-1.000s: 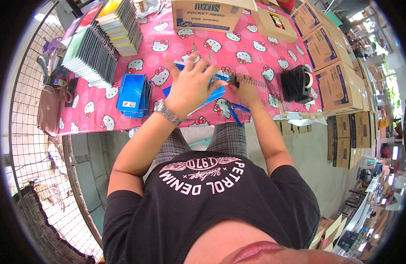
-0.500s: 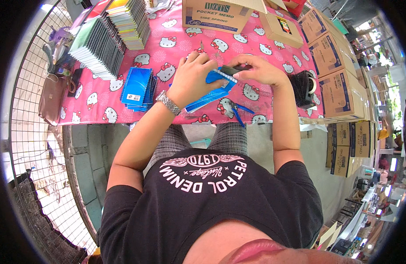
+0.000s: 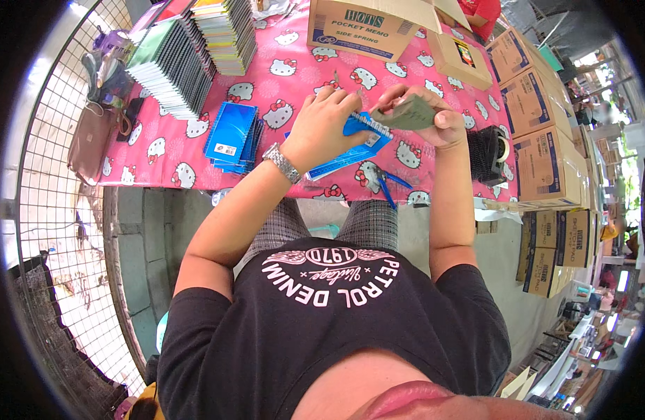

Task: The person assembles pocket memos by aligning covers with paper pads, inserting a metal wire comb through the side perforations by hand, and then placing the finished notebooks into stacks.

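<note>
My left hand [image 3: 328, 126] is closed on a small blue spiral notepad [image 3: 365, 124], its fingers curled over the cover by the bound edge. Under it, more blue notepads [image 3: 340, 162] lie on the table. Right beside the binding, my right hand [image 3: 445, 126] grips a flat grey-green piece [image 3: 412, 114], perhaps card, raised and tilted. Blue-handled pliers [image 3: 391, 185] rest below the notepads, near the table's front edge. Left of my left wrist sits a small pile of blue notepads [image 3: 229, 136].
Tall stacks of spiral notebooks [image 3: 172, 66] stand at the far left of the pink table cover [image 3: 280, 91]. An open carton [image 3: 361, 28] and a flatter box [image 3: 459, 59] are at the back. A black tape dispenser [image 3: 485, 154] stands right, before piled cartons [image 3: 539, 161].
My right hand has turned and lifted the grey-green piece, so its broad face now shows. My left hand keeps hold of the notepad. The whole view has shifted slightly.
</note>
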The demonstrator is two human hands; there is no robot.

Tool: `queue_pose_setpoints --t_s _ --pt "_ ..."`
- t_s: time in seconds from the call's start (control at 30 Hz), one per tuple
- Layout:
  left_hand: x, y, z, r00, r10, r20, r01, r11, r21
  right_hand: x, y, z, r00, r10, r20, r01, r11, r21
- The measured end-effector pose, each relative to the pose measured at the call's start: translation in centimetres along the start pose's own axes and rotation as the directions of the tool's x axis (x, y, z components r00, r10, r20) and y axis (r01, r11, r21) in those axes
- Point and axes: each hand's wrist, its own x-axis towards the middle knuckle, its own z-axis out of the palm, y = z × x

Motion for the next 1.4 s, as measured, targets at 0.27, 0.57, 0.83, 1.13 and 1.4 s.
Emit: queue_pose_setpoints --t_s 0.27,0.57,0.83,1.13,1.4 --pt "0.5 -2.5 -1.8 0.985 -0.124 0.120 0.132 0.989 -0.061 2.2 -0.2 -2.0 0.895 0.357 -0.268 -0.445 0.670 -0.595" --pt "-0.1 -3.6 -1.1 0.973 -0.229 0.038 0.228 0.912 -0.340 -1.2 5.0 -7.0 0.688 0.220 -0.692 -0.669 0.560 -0.488" --pt "-0.6 -3.6 -0.7 0.833 -0.485 0.268 0.523 0.528 -0.669 -10.4 12.0 -8.0 0.448 -0.597 -0.666 -0.697 0.233 -0.678" --pt "-2.0 -2.9 1.0 0.862 -0.506 0.035 0.403 0.640 -0.654 4.2 4.1 5.5 0.906 -0.317 -0.282 -0.383 -0.324 -0.865" --pt "-3.0 -3.2 0.4 0.850 -0.526 0.004 0.399 0.639 -0.658 6.2 4.9 4.8 0.929 -0.240 -0.283 -0.326 -0.164 -0.931"
